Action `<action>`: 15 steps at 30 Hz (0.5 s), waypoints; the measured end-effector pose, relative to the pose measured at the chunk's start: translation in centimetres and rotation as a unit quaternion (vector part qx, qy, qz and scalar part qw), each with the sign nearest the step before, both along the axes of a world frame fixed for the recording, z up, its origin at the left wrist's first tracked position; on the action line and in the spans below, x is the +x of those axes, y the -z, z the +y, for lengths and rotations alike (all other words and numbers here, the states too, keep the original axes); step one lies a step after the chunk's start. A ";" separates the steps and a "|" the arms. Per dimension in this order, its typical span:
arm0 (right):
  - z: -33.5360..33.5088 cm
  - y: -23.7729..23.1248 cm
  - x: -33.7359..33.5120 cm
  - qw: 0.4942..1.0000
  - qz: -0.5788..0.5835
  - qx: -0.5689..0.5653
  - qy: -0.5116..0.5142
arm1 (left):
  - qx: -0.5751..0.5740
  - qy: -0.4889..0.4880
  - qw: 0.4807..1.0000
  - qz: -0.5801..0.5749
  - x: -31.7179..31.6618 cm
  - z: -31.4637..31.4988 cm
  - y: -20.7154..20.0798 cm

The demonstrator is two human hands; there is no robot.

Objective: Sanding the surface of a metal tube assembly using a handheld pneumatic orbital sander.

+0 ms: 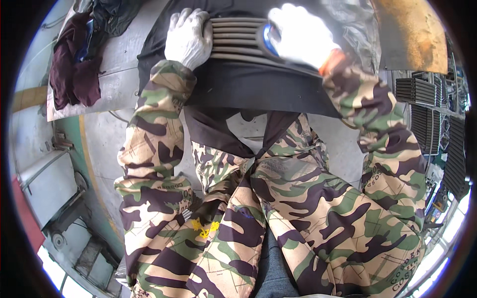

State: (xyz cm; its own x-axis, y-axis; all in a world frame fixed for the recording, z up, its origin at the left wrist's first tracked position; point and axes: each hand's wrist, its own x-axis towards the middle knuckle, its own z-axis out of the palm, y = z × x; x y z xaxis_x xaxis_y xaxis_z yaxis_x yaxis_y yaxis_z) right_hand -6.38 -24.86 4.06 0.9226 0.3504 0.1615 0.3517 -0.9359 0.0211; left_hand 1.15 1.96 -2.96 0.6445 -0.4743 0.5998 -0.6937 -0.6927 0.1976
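A grey-brown slatted grille (236,36) with several parallel bars lies on a black cloth (243,84) over the table. At its left end my left hand (188,38), in a white knitted glove, grips the edge with the thumb against the bars. My right hand (305,37), also in a white glove, is closed around a blue-and-grey rounded thing (269,39) resting at the grille's right part. Its exact kind is hidden by the glove, and that area is somewhat blurred. Camouflage sleeves cover both forearms.
Dark maroon cloth (77,74) lies on the table's left side. Clear plastic sheeting (360,30) and a rusty brown board (412,32) are at the right. Beyond it, a rack holds stacked dark slatted parts (417,92). A wheeled cart (52,191) stands lower left.
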 end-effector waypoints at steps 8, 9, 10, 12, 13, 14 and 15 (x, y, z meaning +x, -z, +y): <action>1.5 -0.9 0.9 1.000 -0.022 0.007 0.003 | 0.089 -0.022 0.995 -0.029 0.0 0.7 -0.4; 2.3 -1.9 1.1 1.000 -0.011 0.022 0.006 | 0.095 -0.027 0.995 -0.028 -0.2 1.3 -0.3; 2.5 -2.7 1.0 0.999 0.000 0.030 0.017 | 0.119 -0.031 0.992 -0.016 -0.3 1.0 -0.4; 2.3 -2.7 1.7 0.999 0.002 0.027 0.021 | 0.143 -0.034 0.989 -0.006 -0.5 0.6 -0.4; 2.1 -2.7 2.3 0.999 0.013 0.024 0.033 | 0.146 -0.037 0.989 -0.004 -0.6 0.4 -0.4; 1.9 -2.8 2.6 0.998 0.023 0.020 0.045 | 0.149 -0.040 0.988 -0.002 -0.7 0.3 -0.4; 2.2 -2.7 2.7 0.998 0.032 0.019 0.046 | 0.151 -0.048 0.987 -0.003 -1.0 0.6 -0.3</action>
State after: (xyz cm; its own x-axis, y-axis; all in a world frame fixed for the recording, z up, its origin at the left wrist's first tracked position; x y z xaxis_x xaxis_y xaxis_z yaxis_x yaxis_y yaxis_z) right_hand -3.66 -22.67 6.77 0.9595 0.2583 0.1127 0.2635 -0.9641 -0.0342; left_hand 0.12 2.52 -2.67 0.6919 -0.5694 0.4438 -0.6226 -0.7819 -0.0326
